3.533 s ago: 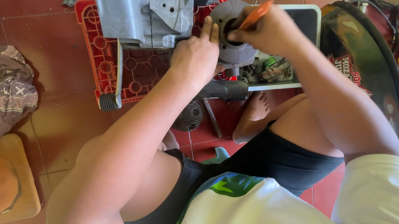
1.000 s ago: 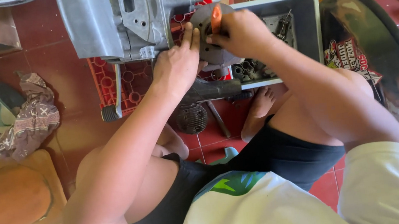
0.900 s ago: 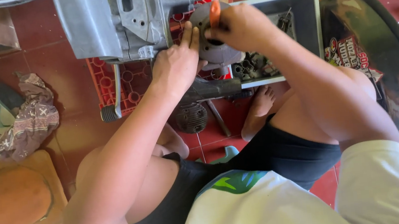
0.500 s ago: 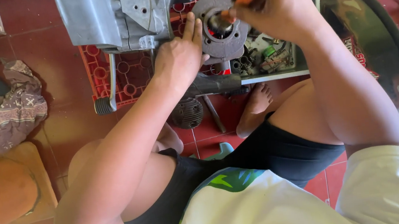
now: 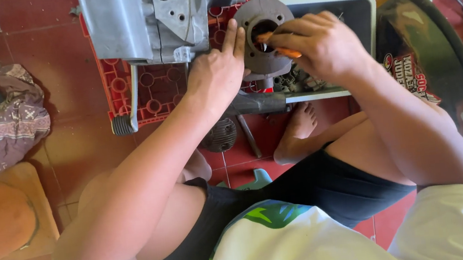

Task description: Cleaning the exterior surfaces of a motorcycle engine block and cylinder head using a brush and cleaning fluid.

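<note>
My left hand (image 5: 217, 76) rests with its fingers against the left rim of a round grey metal cylinder part (image 5: 263, 34) and steadies it. My right hand (image 5: 323, 44) grips an orange-handled tool (image 5: 283, 49) whose tip reaches into the cylinder's round bore. The cylinder sits at the right end of a large grey engine casing (image 5: 146, 20), which lies on a red plastic crate (image 5: 148, 84). A kick lever (image 5: 128, 101) hangs down from the casing.
A grey tray (image 5: 354, 11) with small parts lies behind my right hand. A dark round fender or cover (image 5: 438, 60) stands at the right. A patterned rag (image 5: 8, 129) lies at left. My bare foot (image 5: 296, 134) and a black finned part (image 5: 219, 135) rest on the red floor tiles.
My right hand has dropped from above the cylinder to its right side, and the tool now points into the bore. The view has shifted slightly; my left hand stays on the cylinder.
</note>
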